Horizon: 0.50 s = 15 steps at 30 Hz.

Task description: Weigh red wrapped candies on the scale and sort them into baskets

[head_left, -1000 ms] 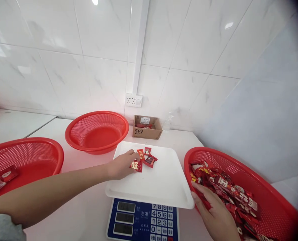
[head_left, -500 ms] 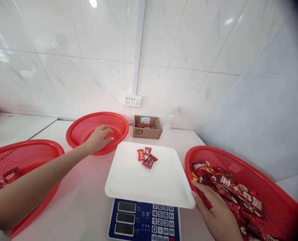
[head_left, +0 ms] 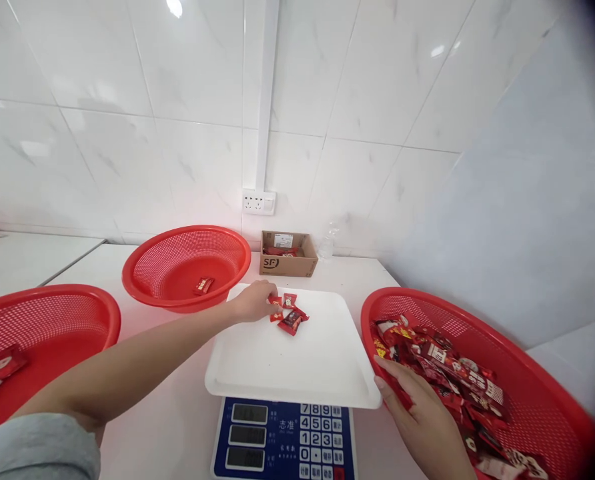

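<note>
My left hand (head_left: 253, 301) reaches over the white scale tray (head_left: 257, 360). Its fingertips close on a small orange-red wrapped candy (head_left: 276, 310) still on the tray. Beside that candy lie a small red candy (head_left: 289, 301) and a dark red candy (head_left: 291, 322), partly overlapping another red wrapper. My right hand (head_left: 420, 417) has thumb and fingers apart, between the tray's right corner and the right red basket (head_left: 542, 380), and holds nothing. That basket is heaped with red packaged snacks (head_left: 457, 373). One red candy (head_left: 203, 285) lies in the back red basket (head_left: 147, 293).
Under the tray is the scale's blue keypad panel (head_left: 285, 437). At left stands another red basket (head_left: 110, 320) with a few red packets (head_left: 7, 362). A cardboard box (head_left: 287, 267) and a clear plastic item (head_left: 329, 240) stand by the tiled wall.
My left hand has moved from over the back basket to the candies on the tray. A red candy now shows in that basket. My right hand stays at the tray's corner.
</note>
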Tool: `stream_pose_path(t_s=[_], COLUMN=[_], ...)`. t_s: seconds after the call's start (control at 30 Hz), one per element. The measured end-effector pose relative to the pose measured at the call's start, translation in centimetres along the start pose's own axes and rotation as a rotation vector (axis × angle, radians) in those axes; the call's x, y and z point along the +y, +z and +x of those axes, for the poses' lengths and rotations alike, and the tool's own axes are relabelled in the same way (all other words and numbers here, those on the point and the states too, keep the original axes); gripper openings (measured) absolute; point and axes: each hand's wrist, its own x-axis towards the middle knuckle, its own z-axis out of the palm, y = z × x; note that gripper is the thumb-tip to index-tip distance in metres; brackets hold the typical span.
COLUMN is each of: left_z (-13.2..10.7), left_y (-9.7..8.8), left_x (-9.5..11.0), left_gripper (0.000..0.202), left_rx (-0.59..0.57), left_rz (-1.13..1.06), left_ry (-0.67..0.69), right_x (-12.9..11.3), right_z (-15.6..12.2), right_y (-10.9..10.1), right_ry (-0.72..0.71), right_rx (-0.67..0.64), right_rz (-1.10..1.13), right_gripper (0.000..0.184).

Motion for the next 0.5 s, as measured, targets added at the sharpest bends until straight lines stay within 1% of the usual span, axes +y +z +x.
stream_pose_path(t_s=[0.07,0.13,0.23,0.33,0.4,0.47,0.5], left_z=[-0.5,-1.1,-1.9,-2.4,-2.6,-2.5,-2.3], left_y=[-0.7,-1.8,-4.2,-6.8,-8.0,-8.5,-8.4], left_x=[-0.4,-1.2,-3.1,-5.5,-7.0,-7.8,-7.9], left_gripper=[0.019,0.018,0.016,0.017,0.02,0.024,0.026], left_rx=[0.003,0.032,0.146,0.29,0.365,0.408,0.414], left_rz=[-0.052,-0.09,-0.091,-0.019,0.055,0.129,0.16], left_ry=[-0.041,-0.076,-0.132,-0.211,-0.256,-0.257,-0.238], right_x=[0.1,0.2,0.3,0.3,0.2,0.2,0.2], right_z=[0.0,0.1,0.0,0.0,0.0,0.1,0.1], right_y=[0.1,0.1,0.2,0.2,0.2,0.2,0.2], right_ry=[-0.015,-0.029,-0.034,-0.033,-0.034,-0.041,-0.046], right_rx=[0.01,0.02,0.019,0.013,0.013,0.014,0.017], right_rz=[-0.004,-0.012,-0.021,-0.028,-0.035,-0.037,-0.036], right_gripper=[0.047,0.046,0.046,0.047,0.048,0.048,0.048])
